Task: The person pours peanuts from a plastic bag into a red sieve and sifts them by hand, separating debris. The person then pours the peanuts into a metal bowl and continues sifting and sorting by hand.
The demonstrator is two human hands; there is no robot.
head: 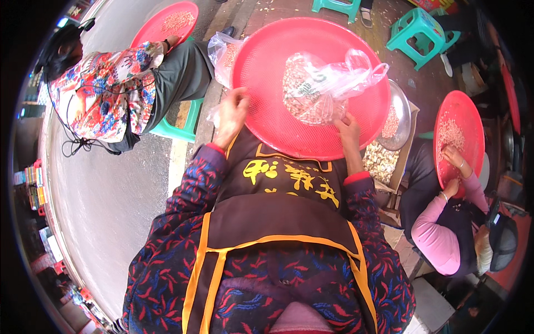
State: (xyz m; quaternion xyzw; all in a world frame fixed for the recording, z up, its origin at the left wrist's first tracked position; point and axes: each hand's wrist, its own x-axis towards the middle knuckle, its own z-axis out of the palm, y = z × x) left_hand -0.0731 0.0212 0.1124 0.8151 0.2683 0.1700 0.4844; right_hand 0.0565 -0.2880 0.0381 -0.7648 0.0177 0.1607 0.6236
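Note:
A round red perforated plastic tray [267,54] rests over the lap of the brown apron [275,213]. On it lies a clear plastic bag [311,89] of shelled peanuts, its handles bunched toward the upper right. My left hand [235,109] is at the tray's left rim with curled fingers; whether it grips the rim or anything else cannot be told. With thumb and fingers, my right hand [348,127] pinches the lower right corner of the bag.
Left, a person in a floral top holds another red tray [144,31]. A peanut bag [225,54] stands beside my tray. Right are a metal bowl [402,108], a box of shells [379,163] and a person sorting peanuts in a red tray [471,121]. Green stools [421,31] stand beyond.

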